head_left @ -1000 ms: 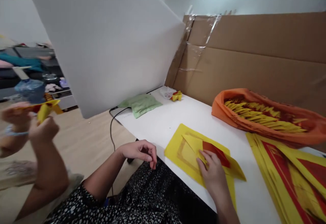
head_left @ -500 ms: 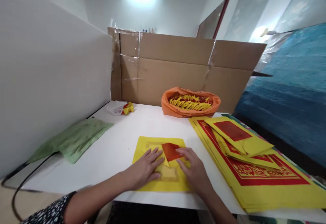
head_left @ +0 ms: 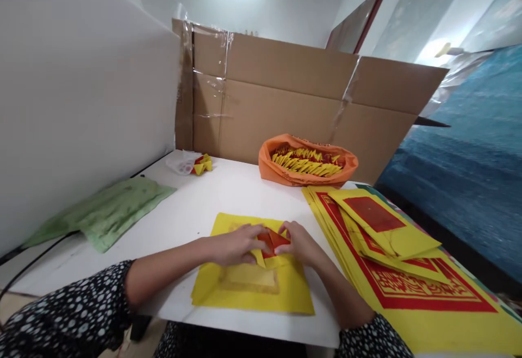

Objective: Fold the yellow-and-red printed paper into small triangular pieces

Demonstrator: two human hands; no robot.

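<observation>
A small folded yellow and red paper [head_left: 269,244] sits over a larger yellow paper sheet [head_left: 253,284] near the table's front edge. My left hand [head_left: 238,245] grips the left side of the folded paper, fingers curled over it. On its right side, my right hand [head_left: 296,243] pinches the red part between thumb and fingers. Parts of the folded paper are hidden under the fingers. The sheet beneath shows a pale gold rectangle and seems to lie flat on the white table [head_left: 163,227].
Behind stands an orange bag [head_left: 269,172] full of folded yellow and red papers. Stacked yellow sheets with red print [head_left: 440,298] lie on the right. A green cloth [head_left: 110,206] and a plastic bag [head_left: 182,163] are on the left. Cardboard [head_left: 277,97] walls the back.
My left hand went from lying flat beside the folded paper to gripping its left side. My right hand now pinches its red part. The large sheet has turned slightly, and the camera view shifted.
</observation>
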